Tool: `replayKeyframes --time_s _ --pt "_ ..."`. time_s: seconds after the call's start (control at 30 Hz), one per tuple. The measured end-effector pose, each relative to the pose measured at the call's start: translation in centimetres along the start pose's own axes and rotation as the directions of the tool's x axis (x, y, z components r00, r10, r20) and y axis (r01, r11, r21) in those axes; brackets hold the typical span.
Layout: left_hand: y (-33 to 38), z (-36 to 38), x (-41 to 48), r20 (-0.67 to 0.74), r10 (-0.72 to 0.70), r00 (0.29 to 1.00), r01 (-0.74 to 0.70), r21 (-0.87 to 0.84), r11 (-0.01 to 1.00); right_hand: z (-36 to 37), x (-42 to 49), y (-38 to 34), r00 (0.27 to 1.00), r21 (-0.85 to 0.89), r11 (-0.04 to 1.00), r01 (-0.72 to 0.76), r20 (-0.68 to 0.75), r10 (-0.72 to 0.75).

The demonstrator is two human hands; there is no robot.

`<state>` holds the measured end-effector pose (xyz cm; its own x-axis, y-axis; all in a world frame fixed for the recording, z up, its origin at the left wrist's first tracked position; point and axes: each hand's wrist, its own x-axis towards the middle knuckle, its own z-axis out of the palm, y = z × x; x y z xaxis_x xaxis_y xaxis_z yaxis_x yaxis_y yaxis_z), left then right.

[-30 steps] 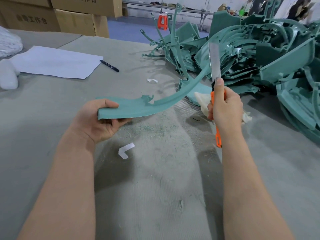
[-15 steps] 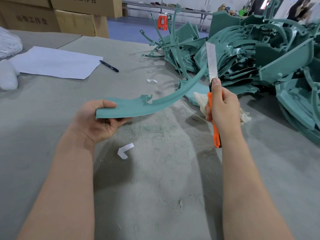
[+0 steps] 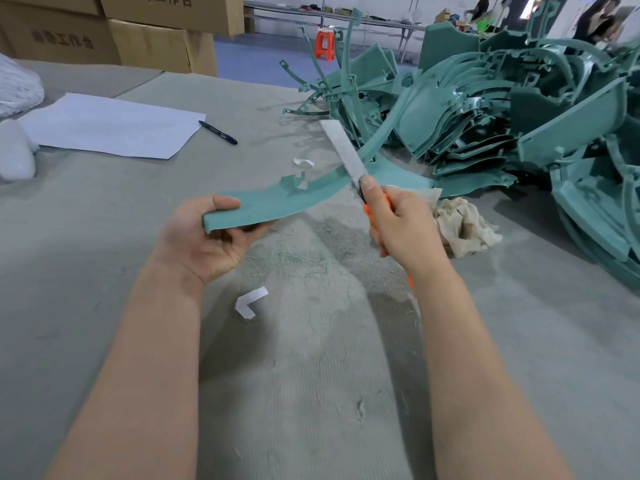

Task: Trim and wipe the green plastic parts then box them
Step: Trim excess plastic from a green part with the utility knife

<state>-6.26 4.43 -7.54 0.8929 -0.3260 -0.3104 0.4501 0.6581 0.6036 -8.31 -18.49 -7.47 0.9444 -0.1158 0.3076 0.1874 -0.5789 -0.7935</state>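
Curved green part (image 3: pixel 277 206) held above the desk (image 3: pixel 104 254), near end pinched by left hand (image 3: pixel 204 244), thumb on top, fingers (image 3: pixel 254 232) curled beneath. Right hand (image 3: pixel 405 230) beside the part's middle, wrapped tight round an orange-handled knife (image 3: pixel 341 150), blade crossing the part's edge. Beyond its far end, pile of green parts (image 3: pixel 519 116); just right of it, crumpled rag (image 3: pixel 464 226).

curved green part (image 3: pixel 277 206) held aloft, knife blade (image 3: pixel 341 148) across it

a black pen (image 3: pixel 218 132) lies just beside a white sheet (image 3: pixel 110 124), an orange stool (image 3: pixel 325 43) far behind.
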Motion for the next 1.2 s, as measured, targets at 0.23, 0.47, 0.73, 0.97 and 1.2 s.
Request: replayKeyframes --time_s 0.23,0.47,0.73,0.97,1.2 --pt "-0.6 0.7 0.3 0.030 0.052 0.998 -0.048 -0.104 0.993 1.7 -0.3 -1.2 0.994 -0.108 0.994 0.028 0.112 -0.016" --pt "-1.5 1.6 0.5 0.011 0.077 0.997 -0.073 -0.218 0.973 3.0 -0.9 -2.6 0.979 -0.099 0.994 0.052 0.202 -0.031" --pt "-2.0 2.2 1.1 -0.121 0.155 0.980 -0.186 -0.309 0.933 4.2 -1.6 -3.5 0.953 -0.054 0.992 0.113 0.287 -0.093" --pt "-2.4 2.8 1.1 -0.072 0.168 0.983 -0.182 -0.289 0.940 6.1 -2.6 -4.6 0.877 -0.057 0.975 0.217 0.450 -0.169" --pt "-2.1 2.1 0.9 -0.059 0.144 0.988 -0.155 -0.407 0.900 1.8 -0.8 -2.7 0.998 0.186 0.982 -0.022 0.062 0.011"
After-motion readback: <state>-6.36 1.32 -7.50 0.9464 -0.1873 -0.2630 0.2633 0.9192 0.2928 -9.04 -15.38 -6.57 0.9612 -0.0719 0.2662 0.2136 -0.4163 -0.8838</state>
